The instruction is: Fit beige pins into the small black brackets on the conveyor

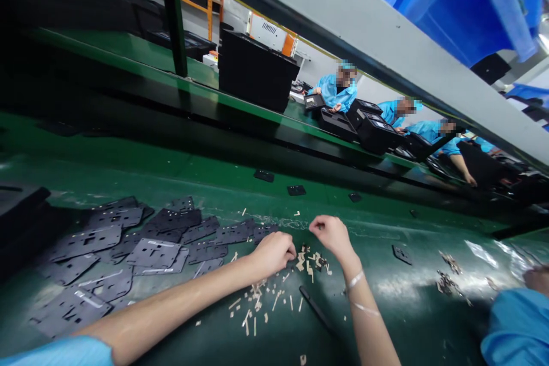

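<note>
My left hand [274, 253] is closed above the green work table, its fingers curled toward the right; whatever it may hold is hidden. My right hand [331, 234] is closed with its fingertips pinched together, and I cannot make out anything between them. Below and between the two hands lies a small heap of beige and dark pieces [311, 263]. Scattered pale strips [255, 303] lie in front of my left hand. A slim black pen-like tool [316, 309] rests beside my right forearm. Many flat black plates with cut-outs [154, 254] overlap left of my left hand.
A green conveyor [240, 168] runs behind the table, carrying several small black plates [296, 190]. On the raised shelf beyond stands a black box [257, 68]. Co-workers in blue [337, 91] sit across. A blue sleeve [517, 326] and more small pieces [450, 283] are at right.
</note>
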{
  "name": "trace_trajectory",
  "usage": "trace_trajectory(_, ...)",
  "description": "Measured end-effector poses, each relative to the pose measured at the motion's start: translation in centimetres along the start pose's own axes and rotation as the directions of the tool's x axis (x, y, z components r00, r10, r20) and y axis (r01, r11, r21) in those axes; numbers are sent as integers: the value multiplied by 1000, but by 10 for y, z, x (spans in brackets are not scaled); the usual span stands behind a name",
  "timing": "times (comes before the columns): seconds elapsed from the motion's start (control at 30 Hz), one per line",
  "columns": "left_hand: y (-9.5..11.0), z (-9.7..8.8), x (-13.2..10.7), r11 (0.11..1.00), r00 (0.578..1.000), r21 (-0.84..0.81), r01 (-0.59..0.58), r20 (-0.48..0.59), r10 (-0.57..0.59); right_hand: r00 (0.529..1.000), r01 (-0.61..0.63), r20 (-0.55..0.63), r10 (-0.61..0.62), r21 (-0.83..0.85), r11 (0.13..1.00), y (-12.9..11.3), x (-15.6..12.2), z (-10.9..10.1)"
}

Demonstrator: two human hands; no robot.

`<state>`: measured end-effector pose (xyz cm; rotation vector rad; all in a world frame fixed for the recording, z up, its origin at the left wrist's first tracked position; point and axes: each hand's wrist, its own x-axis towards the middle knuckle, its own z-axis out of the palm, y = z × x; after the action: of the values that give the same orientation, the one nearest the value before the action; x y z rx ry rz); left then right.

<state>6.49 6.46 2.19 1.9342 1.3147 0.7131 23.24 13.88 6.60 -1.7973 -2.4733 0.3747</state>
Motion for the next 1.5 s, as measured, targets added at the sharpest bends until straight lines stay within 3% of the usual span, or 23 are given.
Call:
trace_trajectory(0.2, -8, -15, -13, 997, 998, -71, -33, -52, 30, 995, -5, 95, -1, 55, 998, -15, 58, 12)
trace_trajectory(0.4, -18, -42, -27, 975, 988, -221, -28, -156, -7, 986, -34, 165, -8, 247, 968, -12, 73, 11)
trace_trajectory(0.53, -22, -52, -30, 948, 966, -319, 0, -244, -82, 991, -3, 122, -62, 471, 882, -27, 54, 12)
trace_trajectory(0.7, -15, -54, -32, 898, 965, -439, -15, -241, -102, 986, 64, 55, -155, 740, 670, -60, 10, 23)
trace_trajectory(0.9, -3, -58, -39, 875, 959, -480, -73, -275, -71, 992, 116, -73, -105, 857, 502, -84, -16, 23)
trace_trajectory(0.97, -1, -60, -41, 893, 945, -439, -99, -322, -54, 984, 172, -167, -57, 839, 517, -88, -22, 21)
trace_trajectory(1.03, 0, -61, -42, 924, 934, -363, -118, -358, -21, 947, 290, -313, -75, 731, 618, -91, -28, 18)
trace_trajectory(1.13, 1, -61, -44, 954, 914, -253, -163, -402, 49, 838, 489, -479, -261, 447, 749, -94, -38, 14)
trace_trajectory(1.3, 3, -65, -47, 968, 910, -166, -190, -401, 110, 716, 630, -533, -452, 214, 746, -95, -44, 7)
trace_trajectory(1.4, 5, -70, -47, 952, 933, -255, -167, -353, 69, 682, 665, -547, -485, 189, 723, -93, -44, 5)
trace_trajectory(1.5, 8, -75, -46, 851, 970, -509, -127, -245, -1, 707, 630, -573, -415, 244, 737, -91, -43, 2)
